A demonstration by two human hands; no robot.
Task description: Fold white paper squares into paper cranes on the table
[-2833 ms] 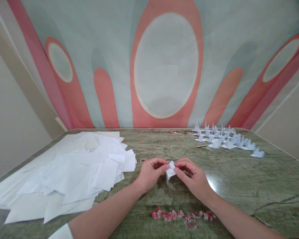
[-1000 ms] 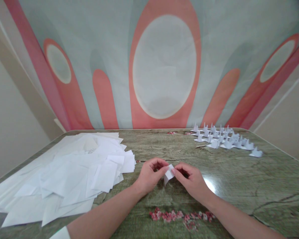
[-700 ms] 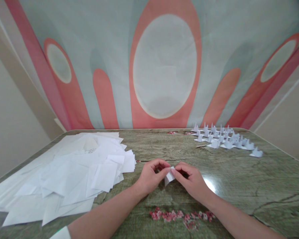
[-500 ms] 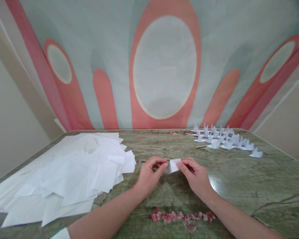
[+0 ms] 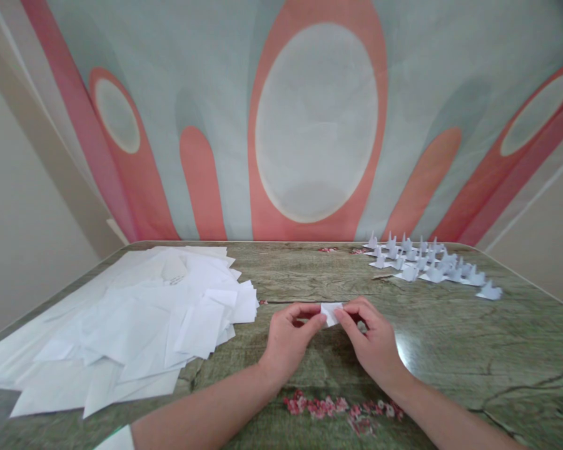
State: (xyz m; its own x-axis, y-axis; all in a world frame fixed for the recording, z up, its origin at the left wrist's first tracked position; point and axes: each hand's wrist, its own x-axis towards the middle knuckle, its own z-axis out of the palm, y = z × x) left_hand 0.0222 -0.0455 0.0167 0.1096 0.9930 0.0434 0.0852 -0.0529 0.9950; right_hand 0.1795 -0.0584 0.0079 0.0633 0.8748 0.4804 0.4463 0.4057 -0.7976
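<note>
- Pinching the small folded paper piece (image 5: 331,312) between both hands – my left hand (image 5: 291,340) grips its left edge, my right hand (image 5: 373,337) its right.
- Piece sits just above the table (image 5: 473,350), centred between thumbs – equally near both.

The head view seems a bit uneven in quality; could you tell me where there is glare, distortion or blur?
In the head view, a white glare patch sits on the glossy table just right of the right hand; the wide lens bows the wall mural and table edges; the folded paper figures look soft, while the left hand and small folded paper are fairly sharp.
</note>
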